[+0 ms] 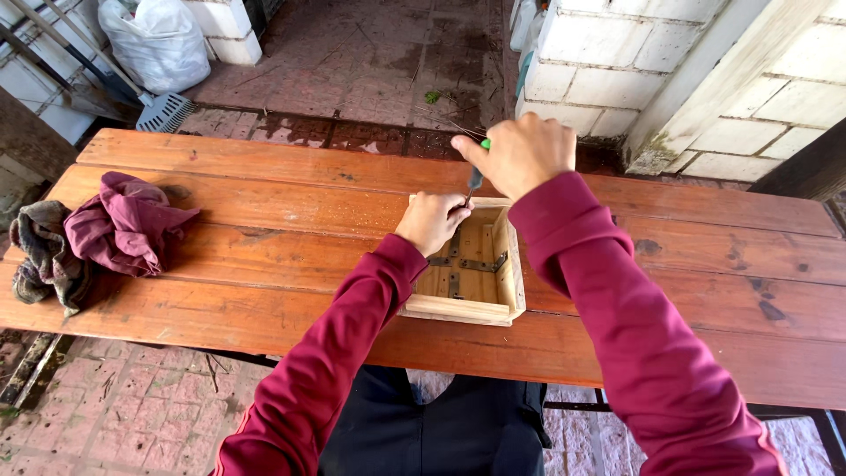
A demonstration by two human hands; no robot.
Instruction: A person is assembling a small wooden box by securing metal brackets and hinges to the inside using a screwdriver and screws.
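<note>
A small open wooden box [507, 269] with dark metal brackets inside lies on a reddish plank table [264, 203]. My left hand [432, 220] rests on the box's far left corner, fingers curled against the wood. Above it, my right hand [522, 154] grips a green-handled screwdriver [476, 176] held upright, its tip pointing down at the far edge of the box beside my left fingers. Both arms wear maroon sleeves.
A crumpled maroon cloth [128, 225] and a grey-brown rag [44, 251] lie at the table's left end. Beyond the table are a brick floor, a white sack [159, 40], a broom head [166, 113] and white block walls [617, 62].
</note>
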